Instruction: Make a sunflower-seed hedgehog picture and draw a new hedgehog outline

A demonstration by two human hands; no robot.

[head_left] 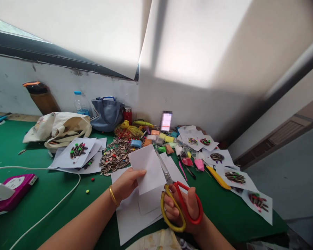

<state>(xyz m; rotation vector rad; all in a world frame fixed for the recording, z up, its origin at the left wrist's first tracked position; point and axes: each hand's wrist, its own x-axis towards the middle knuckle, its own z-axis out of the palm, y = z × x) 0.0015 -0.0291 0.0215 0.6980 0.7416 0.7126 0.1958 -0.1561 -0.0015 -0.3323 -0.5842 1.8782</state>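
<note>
Nearest to the camera, the right hand (189, 205) comes up from the lower edge with the palm turned toward the viewer. Its fingers pass through the yellow and red loops of the scissors (169, 180) and grip them firmly. The blades point up and away, a little to the left, and they stand slightly apart against the right edge of the paper sheet (148, 168).

The left forearm reaches in from the lower left and wears a gold bangle (112, 196) at the wrist. The left hand (127, 184) is closed on the left edge of the paper sheet, with the thumb on top. It holds the sheet lifted and tilted above more white sheets (130, 218), which lie flat on the green surface (54, 198).

Farther left, a white cable (59, 201) curves across the surface. Behind the hands lie a pile of sunflower seeds (114, 156) and printed pages (78, 152) with seeds stuck on them. At the wall stand a cloth bag (59, 128) and a grey bag (106, 113).
</note>
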